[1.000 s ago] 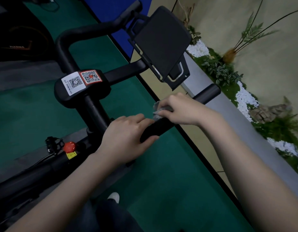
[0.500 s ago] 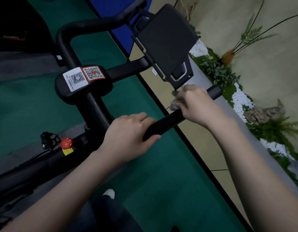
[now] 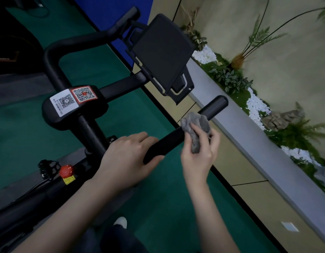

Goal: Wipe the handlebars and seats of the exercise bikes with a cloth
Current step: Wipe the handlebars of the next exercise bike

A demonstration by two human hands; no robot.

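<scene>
At far left, dark gym equipment stands on the green floor; faint orange lettering on it is too dim to read. Nearer, low on the black bike frame, sits one red knob above a small yellow tag, with one black pedal just to its left. Up on the stem, a black housing carries two stickers: a white sticker and a red-bordered sticker, each with one QR code; the small print beside the white one is too fine to read. From there the black, matte handlebars loop up to the far side, and one straight padded grip runs to the right. The left hand holds the near end of this grip, fingers pressed together over the top and thumb curled beneath. Above it, one black tablet holder tilts on its bracket. Further right, the right hand, palm up, clutches one crumpled grey cloth, its fingers curled round it and thumb pressed on the fabric. The cloth lies against the grip, between the left hand and the rounded grip end. Beyond that, a grey ledge borders a planter bed with green leaves, white pebbles and a rock.
</scene>
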